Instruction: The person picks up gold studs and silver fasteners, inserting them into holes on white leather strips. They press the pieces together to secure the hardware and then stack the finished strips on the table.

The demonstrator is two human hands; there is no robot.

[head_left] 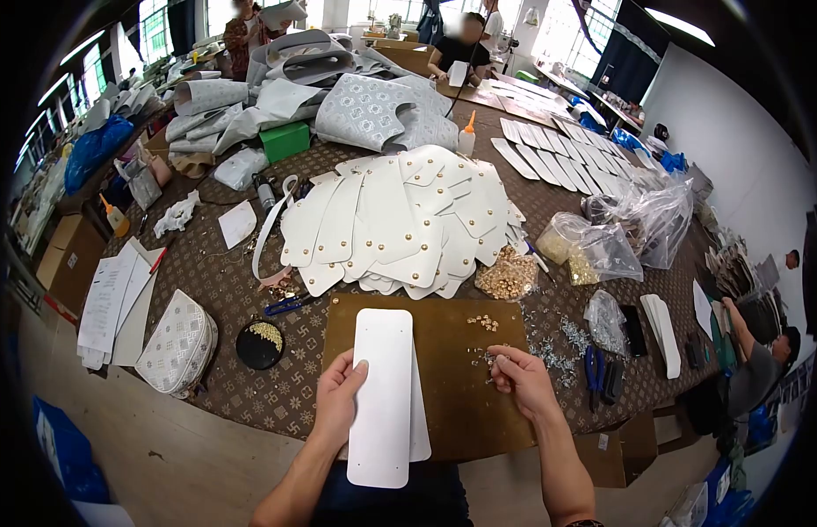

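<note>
My left hand (340, 393) grips the left edge of a long white panel (380, 395) with rounded corners and small holes near its ends; another white panel (419, 413) shows behind it. Both lie over the front of a brown board (461, 413). At the board's right side, my right hand (520, 376) has its thumb and fingers pinched together beside small metal pieces (479, 356). What the fingertips hold, if anything, is too small to name. Some gold studs (483, 323) rest further back on the board.
Behind the board is a large pile of white studded panels (400, 220). Silver bits (562, 351), blue-handled pliers (595, 373) and clear bags (593, 246) are on the right. A round black dish (257, 350) and a patterned pouch (176, 342) are on the left. People work farther off.
</note>
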